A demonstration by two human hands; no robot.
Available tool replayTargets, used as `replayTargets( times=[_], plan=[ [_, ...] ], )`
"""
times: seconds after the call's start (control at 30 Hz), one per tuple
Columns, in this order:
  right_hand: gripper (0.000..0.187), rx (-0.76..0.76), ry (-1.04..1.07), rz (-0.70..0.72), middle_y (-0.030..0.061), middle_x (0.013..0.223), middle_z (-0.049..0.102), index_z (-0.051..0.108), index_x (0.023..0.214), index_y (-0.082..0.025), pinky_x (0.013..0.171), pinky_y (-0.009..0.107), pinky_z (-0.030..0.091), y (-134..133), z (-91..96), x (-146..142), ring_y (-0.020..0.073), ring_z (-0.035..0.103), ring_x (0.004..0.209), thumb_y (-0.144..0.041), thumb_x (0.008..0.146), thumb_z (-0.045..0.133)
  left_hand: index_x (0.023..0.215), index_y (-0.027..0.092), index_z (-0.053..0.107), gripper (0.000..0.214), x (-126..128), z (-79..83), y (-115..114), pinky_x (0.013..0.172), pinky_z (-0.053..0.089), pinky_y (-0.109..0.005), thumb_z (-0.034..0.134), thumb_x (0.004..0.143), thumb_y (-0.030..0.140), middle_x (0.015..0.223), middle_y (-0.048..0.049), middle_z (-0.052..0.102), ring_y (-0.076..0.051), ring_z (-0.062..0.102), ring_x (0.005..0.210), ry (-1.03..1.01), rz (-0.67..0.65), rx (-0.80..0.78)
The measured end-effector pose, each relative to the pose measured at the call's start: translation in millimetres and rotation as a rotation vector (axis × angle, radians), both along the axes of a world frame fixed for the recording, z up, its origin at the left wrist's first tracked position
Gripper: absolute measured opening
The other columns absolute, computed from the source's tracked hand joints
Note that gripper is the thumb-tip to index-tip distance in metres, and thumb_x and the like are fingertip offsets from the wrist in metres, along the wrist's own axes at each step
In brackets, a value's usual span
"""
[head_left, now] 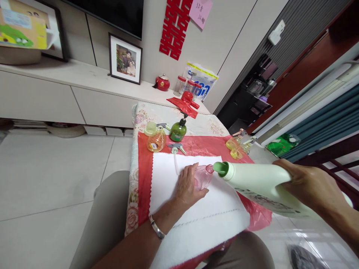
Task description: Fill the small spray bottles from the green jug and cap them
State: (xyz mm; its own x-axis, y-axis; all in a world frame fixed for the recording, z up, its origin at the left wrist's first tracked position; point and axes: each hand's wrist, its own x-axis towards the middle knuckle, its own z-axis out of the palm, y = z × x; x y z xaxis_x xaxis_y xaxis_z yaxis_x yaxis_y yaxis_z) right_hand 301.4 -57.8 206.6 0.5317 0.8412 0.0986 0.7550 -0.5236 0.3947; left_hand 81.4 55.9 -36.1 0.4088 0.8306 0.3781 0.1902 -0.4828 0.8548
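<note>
My left hand is wrapped around a small clear pink bottle standing on a white cloth. My right hand grips a large pale green jug, tilted so its green spout meets the mouth of the pink bottle. A loose spray pump with a thin tube lies on the cloth's far edge.
The small table carries a red cloth, a yellow bottle, a dark green pump bottle and more yellow bottles at the right. A low cabinet with a framed photo stands behind. Tiled floor lies to the left.
</note>
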Motion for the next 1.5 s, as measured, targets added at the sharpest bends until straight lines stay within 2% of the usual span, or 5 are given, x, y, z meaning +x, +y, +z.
replayTargets(
  times=[0.33, 0.63, 1.5],
  plan=[
    [0.041, 0.003, -0.014, 0.024, -0.004, 0.077, 0.066, 0.066, 0.101, -0.04, 0.058, 0.029, 0.039, -1.4, -1.8, 1.4, 0.0197, 0.061, 0.067, -0.043, 0.065, 0.047, 0.141, 0.019, 0.032, 0.093, -0.7, -1.3, 0.4, 0.108, 0.043, -0.055, 0.081, 0.062, 0.02, 0.128, -0.0131, 0.052, -0.033, 0.05, 0.122, -0.003, -0.01, 0.007],
    [0.038, 0.015, -0.016, 0.044, -0.0038, 0.075, 0.067, 0.067, 0.094, -0.04, 0.056, 0.029, 0.039, -2.5, -2.5, 0.9, 0.021, 0.061, 0.067, -0.041, 0.062, 0.047, 0.142, 0.026, 0.029, 0.096, 0.3, -3.6, 0.2, 0.106, 0.044, -0.056, 0.081, 0.062, 0.018, 0.128, -0.0102, 0.051, -0.033, 0.051, 0.122, -0.018, -0.004, 0.022],
    [0.038, -0.006, -0.025, 0.043, -0.0045, 0.075, 0.066, 0.065, 0.095, -0.04, 0.058, 0.03, 0.039, -1.3, -2.1, 0.6, 0.0204, 0.061, 0.066, -0.042, 0.063, 0.046, 0.142, 0.021, 0.031, 0.094, -0.3, -3.5, 0.1, 0.108, 0.043, -0.054, 0.081, 0.063, 0.018, 0.129, -0.0122, 0.051, -0.032, 0.05, 0.122, 0.003, -0.011, 0.006]
  ],
)
